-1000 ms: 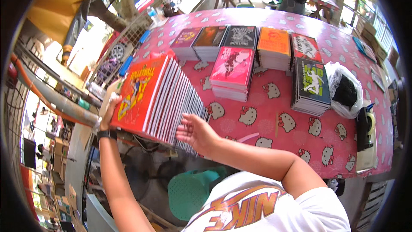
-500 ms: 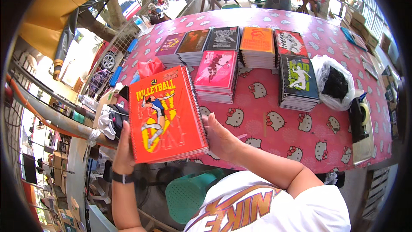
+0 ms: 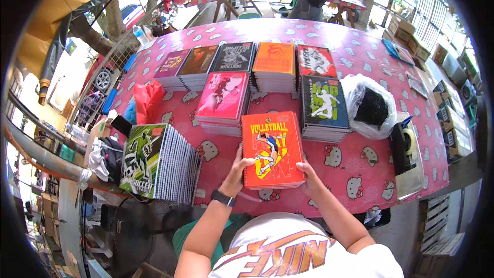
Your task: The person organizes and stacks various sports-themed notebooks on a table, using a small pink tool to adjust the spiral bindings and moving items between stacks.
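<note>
Between my two hands is a small stack of red spiral notebooks (image 3: 272, 149) with a volleyball player on the top cover. My left hand (image 3: 236, 171) is closed on its left edge, thumb over the cover. On the opposite edge, my right hand (image 3: 308, 176) grips with its thumb at the front; its other fingers are mostly hidden. Just beyond the stack sit pink notebooks (image 3: 222, 95) with a player on the cover, and to their right dark blue notebooks (image 3: 323, 103). A large leaning pile of green soccer notebooks (image 3: 144, 159) stands to my left.
Purple (image 3: 172, 63), brown (image 3: 199, 61), black (image 3: 230, 57), orange (image 3: 274, 59) and red-white (image 3: 316, 62) notebook piles form the back row. A plastic bag (image 3: 370, 105) and a tape dispenser (image 3: 404, 146) lie right on the pink table (image 3: 329, 175). A green stool (image 3: 188, 237) is below.
Both hands have carried the red notebooks rightward, from over the table's left side to its near middle. My view has shifted, and the soccer pile they covered now shows.
</note>
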Tool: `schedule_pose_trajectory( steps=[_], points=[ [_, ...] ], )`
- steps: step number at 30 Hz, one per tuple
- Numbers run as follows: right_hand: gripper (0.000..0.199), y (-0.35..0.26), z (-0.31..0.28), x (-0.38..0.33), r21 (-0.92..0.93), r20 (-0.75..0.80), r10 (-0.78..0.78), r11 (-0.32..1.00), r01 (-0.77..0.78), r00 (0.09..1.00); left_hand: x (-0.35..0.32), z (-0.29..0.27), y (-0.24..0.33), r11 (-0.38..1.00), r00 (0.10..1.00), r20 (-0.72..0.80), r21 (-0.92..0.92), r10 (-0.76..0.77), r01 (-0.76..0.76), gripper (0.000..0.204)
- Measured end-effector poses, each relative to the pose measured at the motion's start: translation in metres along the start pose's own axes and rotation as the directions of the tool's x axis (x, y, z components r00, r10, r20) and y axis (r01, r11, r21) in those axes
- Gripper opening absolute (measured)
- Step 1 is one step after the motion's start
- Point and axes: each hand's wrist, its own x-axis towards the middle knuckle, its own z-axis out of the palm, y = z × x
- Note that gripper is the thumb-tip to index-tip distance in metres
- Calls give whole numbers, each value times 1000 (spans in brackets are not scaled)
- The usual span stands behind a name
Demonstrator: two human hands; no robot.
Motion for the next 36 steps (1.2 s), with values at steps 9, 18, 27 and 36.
schedule_pose_trajectory(
  steps=[9,18,27,36],
  points=[
    [69,2,-22,44,-105,-241,-136,988,113,961,45,4,8,999,999,-27,37,-26,27,55],
    [72,-14,12,25,-165,-232,-49,986,11,972,10,-26,-7,980,985,-86,113,-153,162,64],
    [45,11,11,40,-94,-511,-68,995,23,857,34,-34,-11,970,982,-85,162,-166,178,57],
    [63,-27,20,108,-11,-496,-180,980,201,850,125,-27,-7,988,963,-252,96,-90,118,56]
  ],
)
